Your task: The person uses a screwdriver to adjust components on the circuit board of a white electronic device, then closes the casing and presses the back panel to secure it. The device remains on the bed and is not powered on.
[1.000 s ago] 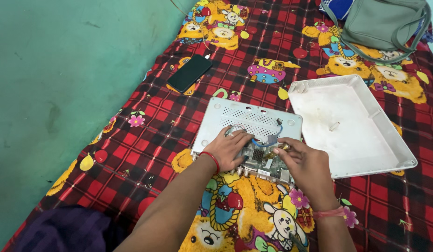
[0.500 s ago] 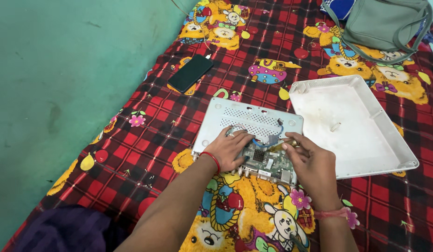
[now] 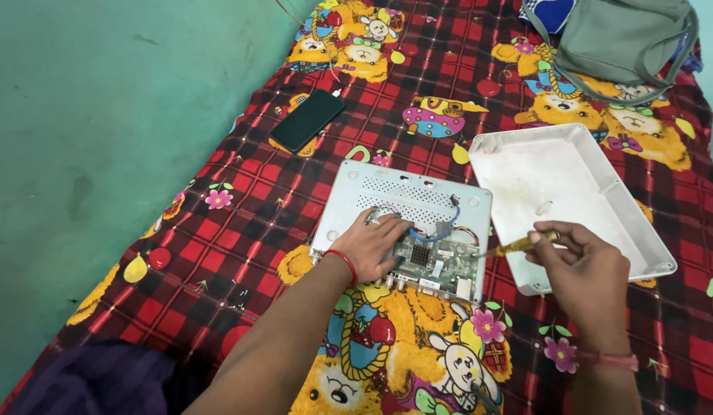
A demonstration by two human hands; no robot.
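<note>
**Right hand drawn back off the board, screwdriver in grip**

Moved since half a second ago: right hand (image 3: 583, 265) pulled away from the green circuit board (image 3: 437, 263), now well to the right of it, over the near edge of the white plastic lid (image 3: 572, 184). Closed around a small yellow-handled screwdriver (image 3: 510, 247), thumb and fingertips pinched on the handle, thin shaft pointing back toward the board, tip just short of its right edge. Pink band at that wrist.

Left hand (image 3: 372, 247) unmoved, spread flat and pressing down on the left part of the board, fingers fanned narrow, holding nothing. Red band at that wrist.

Circuit board seated in the near half of the open grey metal case (image 3: 387, 190), vented with rows of small holes beyond the board. Blue wire (image 3: 442, 223) looping up from the board's far edge to a small plug; further thin wires just right of it.

Case lying on a bed under a red checked sheet with cartoon bears and rabbits (image 3: 241, 246). Beyond the case and to its left, well apart, a black phone (image 3: 306, 120) face-up. White lid just beside the case on the right, hollow side up. Far beyond the lid, a grey-green cloth bag (image 3: 625, 42). Left of the bed, a green wall (image 3: 87, 154).
</note>
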